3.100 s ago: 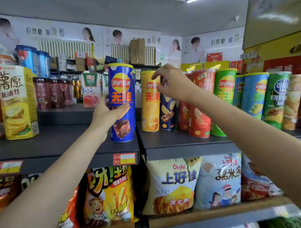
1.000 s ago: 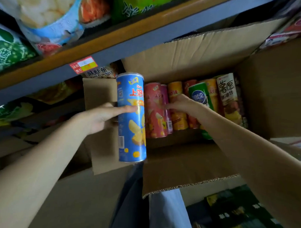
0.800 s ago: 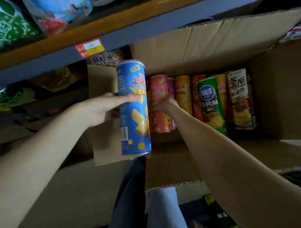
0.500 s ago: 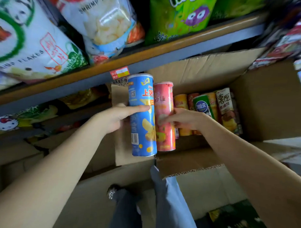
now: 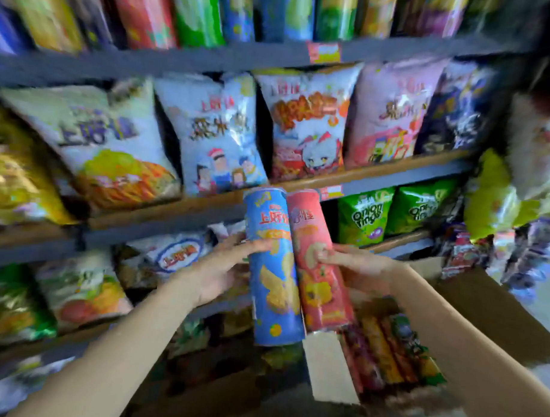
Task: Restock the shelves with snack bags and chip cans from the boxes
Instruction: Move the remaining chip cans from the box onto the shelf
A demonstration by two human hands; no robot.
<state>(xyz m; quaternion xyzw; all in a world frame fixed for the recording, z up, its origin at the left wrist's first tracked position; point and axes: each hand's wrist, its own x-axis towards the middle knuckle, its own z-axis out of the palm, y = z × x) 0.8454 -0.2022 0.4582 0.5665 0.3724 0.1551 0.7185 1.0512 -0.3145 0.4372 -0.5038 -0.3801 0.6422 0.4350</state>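
Cans (image 5: pixel 292 265) before seemingly full shelves (image 5: pixel 161 210)

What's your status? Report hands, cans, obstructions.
Left hand grips blue can. Right hand grips pink can. Both above open box. Nothing blocking.

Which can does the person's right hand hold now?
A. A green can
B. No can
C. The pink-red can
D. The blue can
C: the right hand grips the pink-red can, while the left hand holds the blue can beside it, above the cardboard box.
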